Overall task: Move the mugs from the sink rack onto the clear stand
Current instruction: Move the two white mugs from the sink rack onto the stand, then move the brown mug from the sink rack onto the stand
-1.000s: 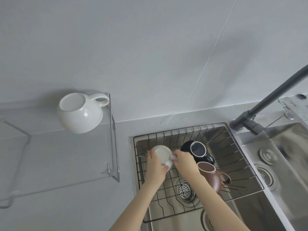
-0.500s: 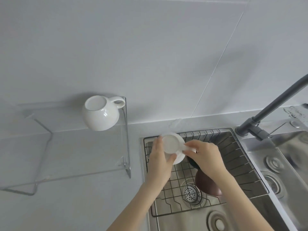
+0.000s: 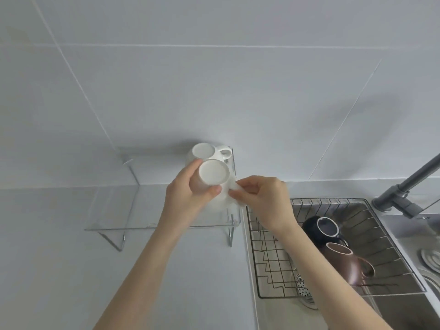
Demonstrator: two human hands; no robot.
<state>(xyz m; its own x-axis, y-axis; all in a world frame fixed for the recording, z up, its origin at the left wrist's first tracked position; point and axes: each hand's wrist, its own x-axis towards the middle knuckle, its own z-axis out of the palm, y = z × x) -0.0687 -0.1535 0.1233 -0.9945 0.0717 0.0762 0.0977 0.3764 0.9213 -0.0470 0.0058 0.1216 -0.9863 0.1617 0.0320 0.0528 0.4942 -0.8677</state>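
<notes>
I hold a white mug [image 3: 213,173] in both hands above the right end of the clear stand [image 3: 114,210]. My left hand [image 3: 188,196] wraps its body and my right hand [image 3: 258,198] pinches its handle. Just behind it, another white mug [image 3: 203,151] stands on the stand by the wall. In the wire sink rack [image 3: 269,258] at the right lie a dark mug [image 3: 321,231] and a brown mug [image 3: 345,264], both tilted on their sides.
A grey faucet [image 3: 409,186] rises at the far right, over the second sink basin [image 3: 428,256]. The tiled wall stands close behind the stand. Grey countertop [image 3: 47,270] stretches left and in front of the stand.
Both hands lifted the white mug out of the sink rack and carried it left and up, over the stand's right end. The view has shifted right, so the stand sits more central.
</notes>
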